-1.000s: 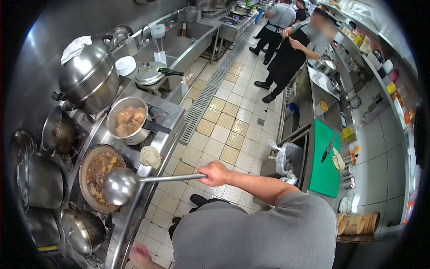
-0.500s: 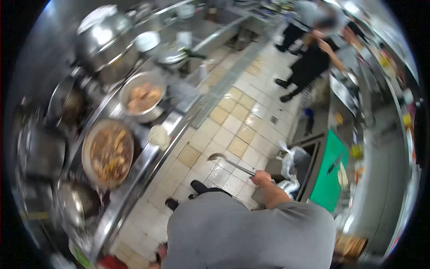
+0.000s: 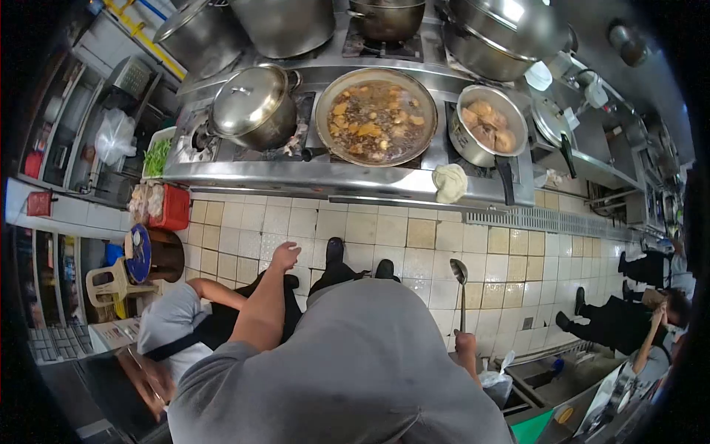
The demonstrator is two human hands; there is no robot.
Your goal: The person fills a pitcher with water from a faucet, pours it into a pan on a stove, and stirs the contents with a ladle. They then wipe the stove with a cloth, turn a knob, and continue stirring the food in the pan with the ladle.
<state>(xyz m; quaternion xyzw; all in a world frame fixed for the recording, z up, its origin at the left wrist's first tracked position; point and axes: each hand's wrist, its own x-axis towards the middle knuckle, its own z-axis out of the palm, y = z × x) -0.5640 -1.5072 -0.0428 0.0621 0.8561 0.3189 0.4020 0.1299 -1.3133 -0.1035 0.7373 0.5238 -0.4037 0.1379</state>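
In my right hand [image 3: 465, 342], fingers are wrapped round the handle of a long metal ladle [image 3: 460, 275], its bowl pointing away from me over the floor. My left hand [image 3: 285, 256] is out over the tiles with its fingers apart and nothing in it. Ahead on the stove [image 3: 274, 172] is a wide pan [image 3: 323, 122] of brown stew with orange chunks. To its right stands a pot [image 3: 473, 148] with large pieces of food in it, its black handle towards me. A pale crumpled cloth [image 3: 450, 183] lies on the stove's front edge.
A lidded pot [image 3: 251, 107] sits left of the pan, and larger pots [image 3: 285, 26] stand behind. One person [image 3: 174, 318] is close on my left; others [image 3: 614, 314] are far right. A red crate [image 3: 174, 207], a blue-topped drum [image 3: 140, 255] and a plastic stool [image 3: 107, 285] are left.
My view has swung round to face the stove, and the pan is now straight ahead. My left hand has come forward into clear view. The ladle stays in my right hand.
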